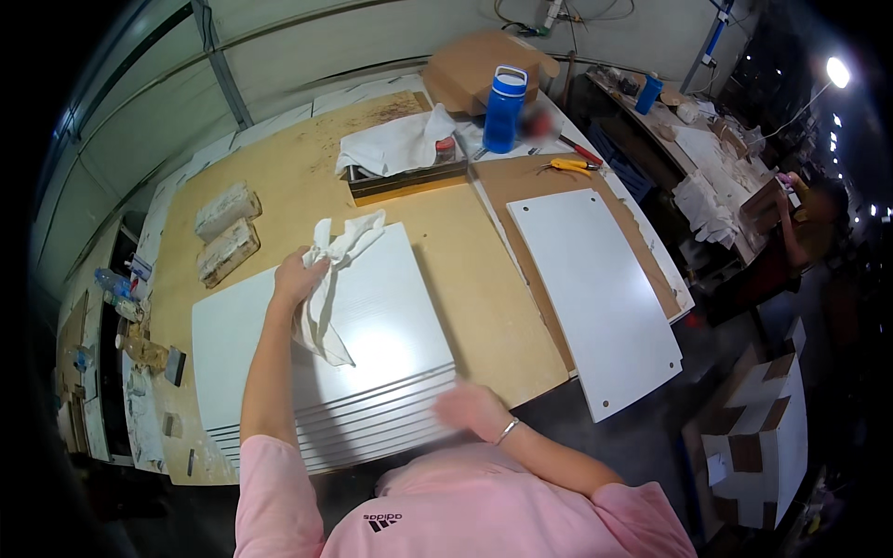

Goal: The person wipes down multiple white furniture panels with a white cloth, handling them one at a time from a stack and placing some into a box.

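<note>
My left hand point(298, 277) grips a crumpled white cloth point(335, 270) that hangs down onto the top white panel of a stack of panels point(372, 372) on the wooden workbench point(474, 288). The stack's stepped front edges show near me. Blurred, my right hand point(468, 409) is at the stack's near right corner with a bracelet on the wrist; what it holds, if anything, is unclear.
A single white panel point(595, 288) with small holes lies on the right of the bench. At the back stand a blue bottle point(504, 107), a cardboard box point(479, 65), a cloth-covered tray point(402, 158) and yellow-handled pliers point(567, 166). Two wrapped blocks point(226, 232) lie on the left.
</note>
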`<state>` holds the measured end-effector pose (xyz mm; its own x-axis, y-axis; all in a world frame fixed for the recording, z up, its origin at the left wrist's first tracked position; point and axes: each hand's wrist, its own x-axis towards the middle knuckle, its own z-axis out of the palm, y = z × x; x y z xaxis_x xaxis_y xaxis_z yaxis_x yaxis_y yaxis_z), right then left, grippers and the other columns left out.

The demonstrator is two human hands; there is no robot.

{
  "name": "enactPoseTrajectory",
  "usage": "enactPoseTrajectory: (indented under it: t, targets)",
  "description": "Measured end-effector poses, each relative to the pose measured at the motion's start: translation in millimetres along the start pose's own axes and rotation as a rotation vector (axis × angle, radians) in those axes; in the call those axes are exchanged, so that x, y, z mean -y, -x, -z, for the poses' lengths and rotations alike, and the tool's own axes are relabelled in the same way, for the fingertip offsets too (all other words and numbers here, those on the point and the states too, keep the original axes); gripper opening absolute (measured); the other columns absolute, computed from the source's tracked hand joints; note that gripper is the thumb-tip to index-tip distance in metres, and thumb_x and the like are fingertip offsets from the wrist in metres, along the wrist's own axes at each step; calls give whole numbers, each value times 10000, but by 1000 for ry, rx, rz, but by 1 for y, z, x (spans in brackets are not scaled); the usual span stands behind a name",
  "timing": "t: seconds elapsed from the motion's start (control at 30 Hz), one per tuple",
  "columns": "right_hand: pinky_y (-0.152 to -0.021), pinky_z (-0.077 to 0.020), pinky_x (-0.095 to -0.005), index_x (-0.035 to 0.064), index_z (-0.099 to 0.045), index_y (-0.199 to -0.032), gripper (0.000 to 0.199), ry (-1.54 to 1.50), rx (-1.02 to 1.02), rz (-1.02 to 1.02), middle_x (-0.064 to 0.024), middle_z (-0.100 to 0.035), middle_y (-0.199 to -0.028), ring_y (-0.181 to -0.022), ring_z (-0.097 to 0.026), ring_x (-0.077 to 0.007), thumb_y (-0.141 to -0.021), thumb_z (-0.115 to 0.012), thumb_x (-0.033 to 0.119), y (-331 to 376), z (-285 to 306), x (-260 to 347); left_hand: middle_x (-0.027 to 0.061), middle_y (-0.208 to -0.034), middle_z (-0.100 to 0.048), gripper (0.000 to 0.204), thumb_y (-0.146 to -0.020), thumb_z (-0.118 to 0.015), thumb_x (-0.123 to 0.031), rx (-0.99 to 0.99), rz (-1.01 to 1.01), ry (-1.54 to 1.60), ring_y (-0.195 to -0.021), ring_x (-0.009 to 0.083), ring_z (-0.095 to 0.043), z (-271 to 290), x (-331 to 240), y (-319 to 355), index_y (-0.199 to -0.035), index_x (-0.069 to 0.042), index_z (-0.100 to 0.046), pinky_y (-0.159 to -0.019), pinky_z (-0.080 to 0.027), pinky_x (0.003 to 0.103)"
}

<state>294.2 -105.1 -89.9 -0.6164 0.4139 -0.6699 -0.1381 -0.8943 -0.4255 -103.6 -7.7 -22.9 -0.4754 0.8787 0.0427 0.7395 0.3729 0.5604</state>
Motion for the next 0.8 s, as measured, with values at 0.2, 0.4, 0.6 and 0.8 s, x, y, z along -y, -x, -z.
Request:
enactPoseTrajectory:
  t: [0.2, 0.4, 0.6, 0.8]
  targets:
    - [-843, -549, -393, -41, -469, -1292, 452, -72, -36, 190, -218, -608, -1178, -966, -647, -322, -1033, -420, 326, 19, -19, -16, 245, -1080, -658, 452, -787, -670, -275, 1, -137, 68, -989, 395, -633, 11, -18, 56, -1153, -11, -637, -889, -490, 437]
    - [-713, -586, -368, -22, -557, -1197, 344, 79, -135, 416, -160, -664, -1062, -847, -682, -270, -1002, -463, 246, 16, -26, -28, 75, -1492, -420, 517, -872, -610, -428, 269, -1007, -207, -1379, 283, -387, -48, -72, 198, -1362, -294, -516, -1086, -298, 619]
    - [-710, -526, -318, -5, -642, -926, 95, 652, -625, 709, -117, -654, -984, -764, -639, -236, -863, -637, 66, 15, -23, -31, 98, -1257, -627, 399, -761, -717, -134, -228, -542, -171, -1166, 298, -551, 37, 100, 99, -1157, -143, -678, -976, -439, 461]
    - [-785, -505, -389, 28, -642, -921, 211, 1333, -586, 1275, -150, -627, -986, -910, -612, -329, -718, -696, 3, 38, -84, -20, 166, -1010, -662, 261, -881, -592, -81, -521, 101, 260, -945, 318, -626, 96, 119, 74, -1126, -92, -679, -827, -496, 396]
